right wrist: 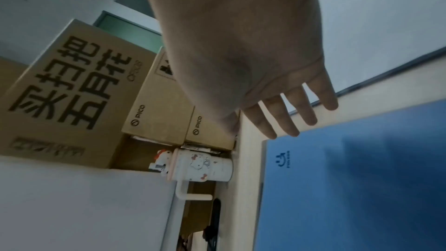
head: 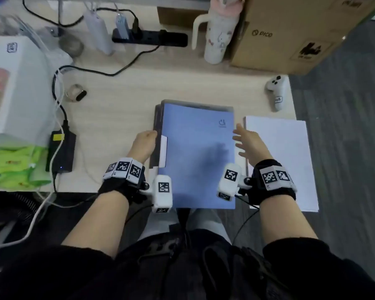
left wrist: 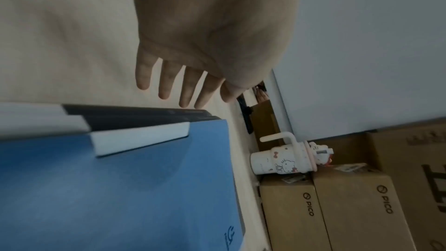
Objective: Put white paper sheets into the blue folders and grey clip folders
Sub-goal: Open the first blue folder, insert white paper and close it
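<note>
Pale wood desk [head: 121, 100] carries everything, and nearest the person a blue folder [head: 197, 152] tops a stack of darker folders, its long axis running away from the body. Left hand [head: 142, 144] rests against the stack's left edge and right hand [head: 248, 141] hovers at its right edge, both with fingers straight and holding nothing. White paper sheets [head: 279, 161] lie just right of the stack, so the right hand is nearer them.

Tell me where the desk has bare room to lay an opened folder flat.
Bare desk lies between the black power adapter and the folder stack, and between that stack and the power strip. The right is crowded: the paper sheets lie beside the stack, with the controller behind.
</note>
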Available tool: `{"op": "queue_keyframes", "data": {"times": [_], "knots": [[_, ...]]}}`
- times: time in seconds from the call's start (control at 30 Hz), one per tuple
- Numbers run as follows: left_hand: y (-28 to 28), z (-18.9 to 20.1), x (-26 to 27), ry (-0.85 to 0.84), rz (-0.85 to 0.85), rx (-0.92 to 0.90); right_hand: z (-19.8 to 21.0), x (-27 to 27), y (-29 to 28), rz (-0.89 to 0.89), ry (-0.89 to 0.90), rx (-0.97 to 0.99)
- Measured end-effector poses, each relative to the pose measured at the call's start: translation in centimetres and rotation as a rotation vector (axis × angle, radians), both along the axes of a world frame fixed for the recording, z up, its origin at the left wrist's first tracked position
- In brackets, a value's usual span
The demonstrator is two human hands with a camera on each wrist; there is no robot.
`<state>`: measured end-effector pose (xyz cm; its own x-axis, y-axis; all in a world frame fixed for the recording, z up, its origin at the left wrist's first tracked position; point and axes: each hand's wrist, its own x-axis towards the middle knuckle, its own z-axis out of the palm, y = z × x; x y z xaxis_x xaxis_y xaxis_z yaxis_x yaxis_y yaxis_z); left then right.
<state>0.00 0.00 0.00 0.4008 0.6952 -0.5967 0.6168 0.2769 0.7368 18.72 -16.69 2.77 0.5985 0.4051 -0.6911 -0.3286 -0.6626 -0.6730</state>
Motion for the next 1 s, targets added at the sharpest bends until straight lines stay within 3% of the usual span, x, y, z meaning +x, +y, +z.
{"op": "queue_keyframes", "data": {"times": [0.2,0.47,0.8,1.0], "knots": [[-2.8,-2.2,-1.6,-0.071,0.183,-0.116,-3.9,-0.3,-3.5,-0.108,0.072,0.015],[-5.7,-3.6,-2.4,-0.302,0.297,-0.088,-6.8,-0.8,-5.4,-0.168,0.068,0.160],[-6.5,-7.4,-3.9,-0.549,0.337,-0.012,-10.4,-1.6,-6.9,-0.254,0.078,0.405],[-7.6,-7.8,-4.1,-0.681,0.350,-0.025,-11.3,-2.3,-8.0,-0.266,0.113,0.577]]}}
